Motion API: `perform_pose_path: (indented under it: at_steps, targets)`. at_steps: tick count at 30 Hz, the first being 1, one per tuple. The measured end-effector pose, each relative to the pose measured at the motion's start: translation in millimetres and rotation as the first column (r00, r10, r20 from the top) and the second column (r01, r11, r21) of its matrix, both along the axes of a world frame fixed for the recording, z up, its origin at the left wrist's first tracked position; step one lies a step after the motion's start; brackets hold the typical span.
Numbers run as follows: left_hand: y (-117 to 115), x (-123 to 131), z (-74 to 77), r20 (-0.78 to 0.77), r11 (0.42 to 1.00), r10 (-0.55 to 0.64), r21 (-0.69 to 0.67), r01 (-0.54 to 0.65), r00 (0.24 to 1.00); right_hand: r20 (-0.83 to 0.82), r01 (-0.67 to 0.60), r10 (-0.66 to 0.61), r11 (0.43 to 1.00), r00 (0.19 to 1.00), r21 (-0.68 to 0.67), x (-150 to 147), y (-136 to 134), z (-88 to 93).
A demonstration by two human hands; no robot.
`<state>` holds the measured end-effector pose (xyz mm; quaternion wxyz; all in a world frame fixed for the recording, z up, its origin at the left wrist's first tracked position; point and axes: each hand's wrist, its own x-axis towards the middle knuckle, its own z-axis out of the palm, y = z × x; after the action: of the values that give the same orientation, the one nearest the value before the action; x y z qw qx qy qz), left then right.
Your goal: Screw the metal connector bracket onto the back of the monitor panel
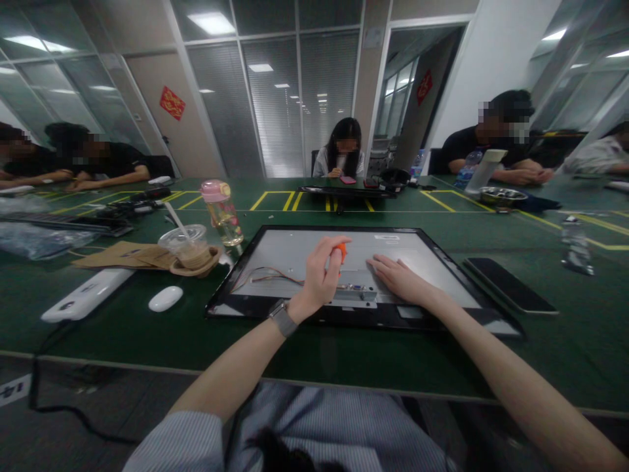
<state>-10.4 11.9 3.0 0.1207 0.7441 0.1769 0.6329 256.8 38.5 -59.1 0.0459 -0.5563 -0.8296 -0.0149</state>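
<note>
A flat monitor panel [275,252] lies face down on the green table, its grey metal back up inside a black frame. My left hand [319,275] is closed round an orange-handled screwdriver [341,252], held upright over a small circuit board [356,292] near the panel's front edge. My right hand [400,278] lies flat on the panel just right of the board, fingers stretched out. Thin coloured wires [268,274] run across the panel to the left of my left hand. A watch sits on my left wrist.
Left of the panel are a white mouse [166,298], a white remote-like device [86,295], a plastic cup with straw [189,244] and a pink-lidded bottle [222,211]. A black phone [511,284] lies at right. Several people sit round the far side.
</note>
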Motion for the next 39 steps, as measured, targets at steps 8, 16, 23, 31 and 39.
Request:
perform_pose_path:
  at_steps: [8, 16, 23, 31, 39]
  targets:
    - [0.2, -0.1, -0.9, 0.001, 1.0, 0.001, -0.013, -0.001, 1.0, -0.015, -0.047, 0.048, 0.998, 0.999, 0.042, 6.9, 5.4, -8.3]
    - [-0.4, -0.5, 0.6, -0.003, 1.0, -0.003, -0.001, 0.003, 1.0, -0.027, -0.055, 0.056, 0.998, 0.998, 0.036, 7.9, 6.5, -9.5]
    - [-1.1, -0.7, 2.0, -0.008, 1.0, -0.003, 0.005, 0.003, 1.0, -0.027, -0.055, 0.056, 0.998, 0.998, 0.031, 7.9, 6.5, -9.0]
    - [-0.3, -0.3, 0.4, -0.006, 1.0, 0.002, 0.005, -0.002, 1.0, -0.01, -0.038, 0.039, 0.999, 0.999, 0.029, 5.5, 4.2, -7.5]
    - [-1.2, -0.2, 1.1, 0.0, 1.0, 0.0, 0.0, 0.0, 1.0, -0.019, -0.021, 0.021, 1.0, 1.0, 0.0, 5.8, 3.6, -7.0]
